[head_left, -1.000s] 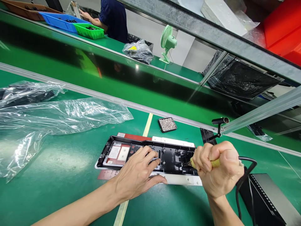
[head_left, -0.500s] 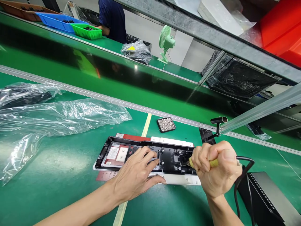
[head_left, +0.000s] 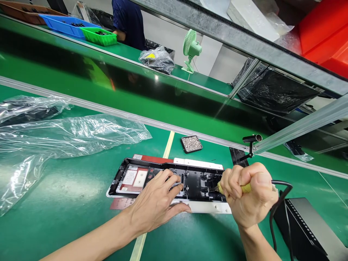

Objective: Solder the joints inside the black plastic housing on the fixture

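Observation:
A long black plastic housing (head_left: 194, 183) lies open side up on a white fixture (head_left: 202, 207). My left hand (head_left: 159, 197) rests over its middle, fingers apart with the tips inside the housing and the thumb over the near edge. My right hand (head_left: 250, 197) is closed around the yellow handle of a corded soldering iron (head_left: 247, 188). The iron's tip points into the right part of the housing; my fist covers that end. Reddish-brown sheets (head_left: 119, 203) stick out from beneath the housing on the left.
A small black tray (head_left: 191, 144) of tiny metal parts sits beyond the housing. A tube holder (head_left: 252, 139) is fixed to the rail. Clear plastic bags (head_left: 103, 132) lie left; a black metal box (head_left: 304, 224) and the cable are right. A person (head_left: 127, 23) works across the divider.
Both hands and the soldering iron keep their places on the housing. Only the view has shifted very slightly.

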The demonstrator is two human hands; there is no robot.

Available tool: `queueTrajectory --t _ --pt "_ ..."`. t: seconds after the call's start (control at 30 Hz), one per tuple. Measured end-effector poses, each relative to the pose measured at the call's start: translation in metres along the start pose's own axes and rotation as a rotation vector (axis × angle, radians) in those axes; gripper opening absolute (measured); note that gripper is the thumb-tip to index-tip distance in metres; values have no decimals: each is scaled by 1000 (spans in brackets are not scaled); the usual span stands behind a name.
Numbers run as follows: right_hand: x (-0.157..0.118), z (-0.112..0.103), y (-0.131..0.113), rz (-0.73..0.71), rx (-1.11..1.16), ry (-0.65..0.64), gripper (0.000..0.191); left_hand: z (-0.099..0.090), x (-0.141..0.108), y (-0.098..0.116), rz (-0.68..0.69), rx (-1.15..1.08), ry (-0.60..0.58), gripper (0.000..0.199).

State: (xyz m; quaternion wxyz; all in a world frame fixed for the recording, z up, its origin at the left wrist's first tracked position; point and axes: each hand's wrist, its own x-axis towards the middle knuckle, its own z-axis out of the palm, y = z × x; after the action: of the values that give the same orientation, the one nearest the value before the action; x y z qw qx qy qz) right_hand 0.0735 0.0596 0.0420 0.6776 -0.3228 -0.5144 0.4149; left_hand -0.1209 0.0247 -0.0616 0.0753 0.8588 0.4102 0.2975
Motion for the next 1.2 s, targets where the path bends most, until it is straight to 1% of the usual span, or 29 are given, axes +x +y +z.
queueTrajectory --t 0.2,0.67,1.2 --pt "0 0 1 1 12 11 31 -1 1 1 0 3 4 47" --pt "0 0 0 3 -9 17 38 -1 1 1 1 9 1 46" --pt "-1 -1 0 16 3 28 39 1 1 0 5 -4 19 46"
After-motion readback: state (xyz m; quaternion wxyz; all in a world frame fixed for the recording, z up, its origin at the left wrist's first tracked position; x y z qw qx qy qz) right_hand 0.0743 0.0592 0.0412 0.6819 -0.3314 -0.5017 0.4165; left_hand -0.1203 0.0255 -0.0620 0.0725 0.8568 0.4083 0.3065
